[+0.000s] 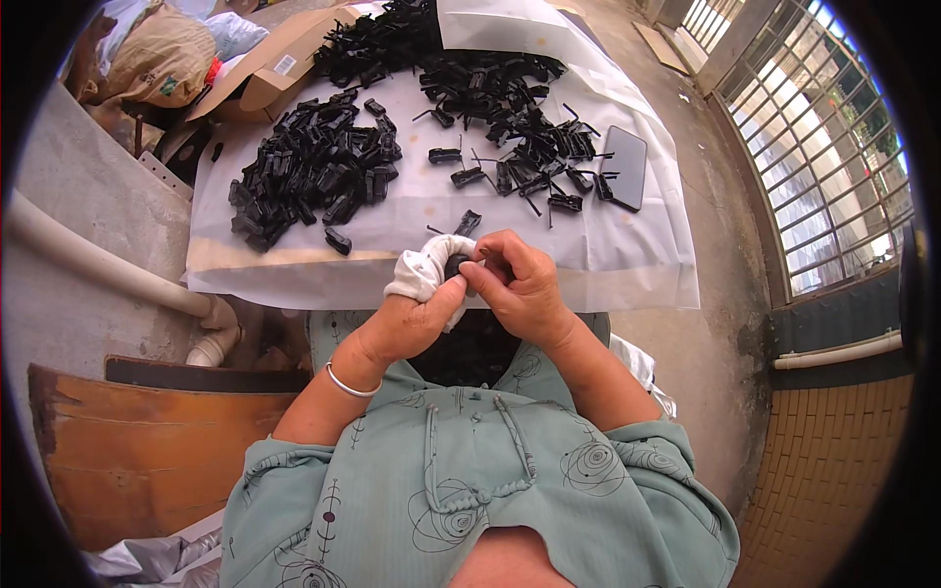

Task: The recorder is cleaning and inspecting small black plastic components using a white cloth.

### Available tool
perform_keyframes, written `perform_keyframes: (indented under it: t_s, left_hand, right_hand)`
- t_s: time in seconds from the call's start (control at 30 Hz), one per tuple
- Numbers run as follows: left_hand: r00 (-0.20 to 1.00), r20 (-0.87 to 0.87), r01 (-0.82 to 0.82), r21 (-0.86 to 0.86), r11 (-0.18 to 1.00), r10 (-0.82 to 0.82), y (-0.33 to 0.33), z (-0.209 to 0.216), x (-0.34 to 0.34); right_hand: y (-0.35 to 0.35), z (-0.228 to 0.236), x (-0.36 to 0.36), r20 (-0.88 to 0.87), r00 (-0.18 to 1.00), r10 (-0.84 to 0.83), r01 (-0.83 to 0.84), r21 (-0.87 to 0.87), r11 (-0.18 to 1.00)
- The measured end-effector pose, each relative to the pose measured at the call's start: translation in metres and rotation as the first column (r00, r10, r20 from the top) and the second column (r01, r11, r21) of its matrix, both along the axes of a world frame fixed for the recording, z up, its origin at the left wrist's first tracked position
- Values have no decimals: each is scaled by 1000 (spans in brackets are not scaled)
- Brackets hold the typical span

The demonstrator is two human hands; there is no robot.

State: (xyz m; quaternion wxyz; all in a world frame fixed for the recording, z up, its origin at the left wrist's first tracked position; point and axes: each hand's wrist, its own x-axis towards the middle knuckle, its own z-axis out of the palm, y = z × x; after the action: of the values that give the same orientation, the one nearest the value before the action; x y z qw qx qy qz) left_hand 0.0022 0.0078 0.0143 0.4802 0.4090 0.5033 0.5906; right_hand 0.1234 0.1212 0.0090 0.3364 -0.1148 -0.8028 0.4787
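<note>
My left hand (407, 321), with a white cloth (421, 274) wrapped about its fingers, is closed on a small black plastic part (455, 265) at the table's near edge. From the other side my right hand (524, 284) meets it, thumb and forefinger pinched at the same part; whether a thin piece lies between those fingertips is too small to tell. Just beyond my hands lies a loose black part (468, 222) on the white-covered table (284, 284). Left of it rests a heap of black plastic parts (314, 167). Several more, with thin stems sticking out, are scattered (534, 162) at the right.
A dark-screened phone (625, 169) lies at the table's right side. Another black pile (382, 44) fills the far end, beside an open cardboard box (270, 69). A barred window (814, 147) stands at the right, a pale pipe (108, 260) at the left.
</note>
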Motion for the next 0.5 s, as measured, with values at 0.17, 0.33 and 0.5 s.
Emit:
perform_keyframes:
  t_s: [0.17,0.33,0.5]
  left_hand:
    - [998,14,-67,-8,998,67,1,0,-2]
    - [925,-300,-173,216,961,233,7,-10,0]
    - [797,-533,-193,223,955,285,10,-6,4]
  right_hand:
    - [0,-2,1,-24,999,25,-26,-48,999]
    - [-2,4,2,150,979,138,-132,-49,990]
    - [-6,0,-6,219,973,67,-52,-76,996]
